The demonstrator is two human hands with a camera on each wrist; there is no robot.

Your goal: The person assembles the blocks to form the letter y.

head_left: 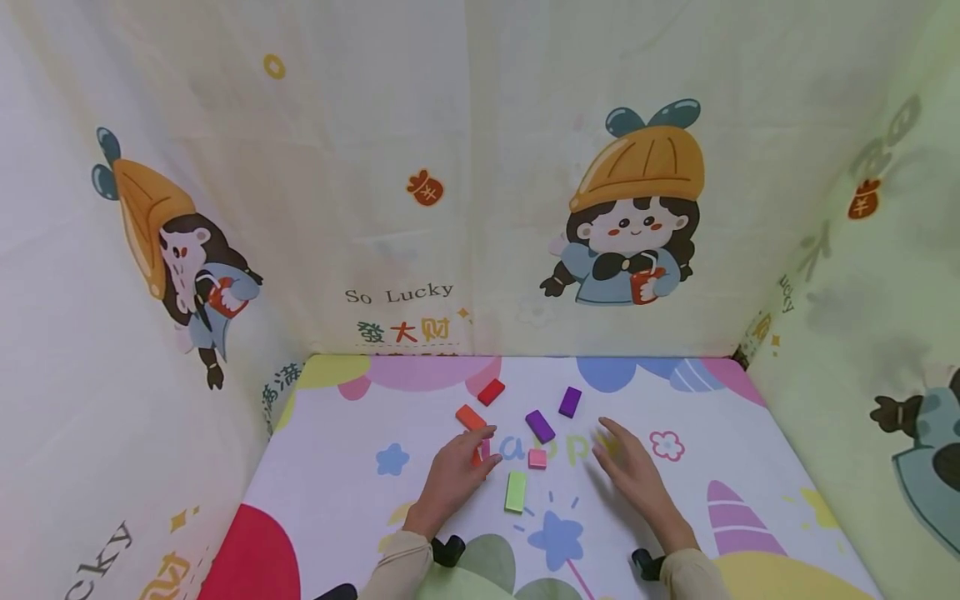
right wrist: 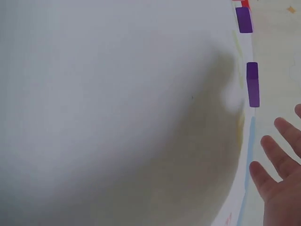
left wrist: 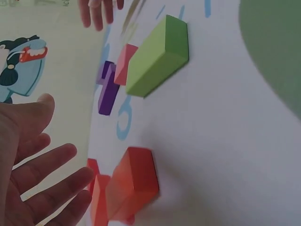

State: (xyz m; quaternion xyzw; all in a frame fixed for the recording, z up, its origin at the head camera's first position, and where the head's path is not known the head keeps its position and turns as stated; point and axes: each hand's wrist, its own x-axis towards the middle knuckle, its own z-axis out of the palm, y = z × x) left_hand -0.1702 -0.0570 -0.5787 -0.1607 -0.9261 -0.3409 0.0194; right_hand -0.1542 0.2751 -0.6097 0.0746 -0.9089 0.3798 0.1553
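My left hand (head_left: pixel 453 475) hovers at the left of a group of small blocks, fingers spread and holding nothing. It partly hides an orange block (left wrist: pixel 134 183); a second orange block (head_left: pixel 470 417) and a red block (head_left: pixel 491 392) lie beyond its fingertips. To its right are a light green block (head_left: pixel 515 492) and a pink block (head_left: pixel 537 459). Two purple blocks, one nearer (head_left: pixel 540 426) and one farther (head_left: pixel 570 402), lie toward the back. My right hand (head_left: pixel 637 475) is raised right of the group, its fingers loosely extended and apart from every block.
The blocks lie on a white printed tabletop (head_left: pixel 600 533) with cartoon shapes and lettering. Pale printed cloth walls (head_left: pixel 510 167) stand at the back and both sides. Each wrist carries a small black device, such as the left one (head_left: pixel 448 551).
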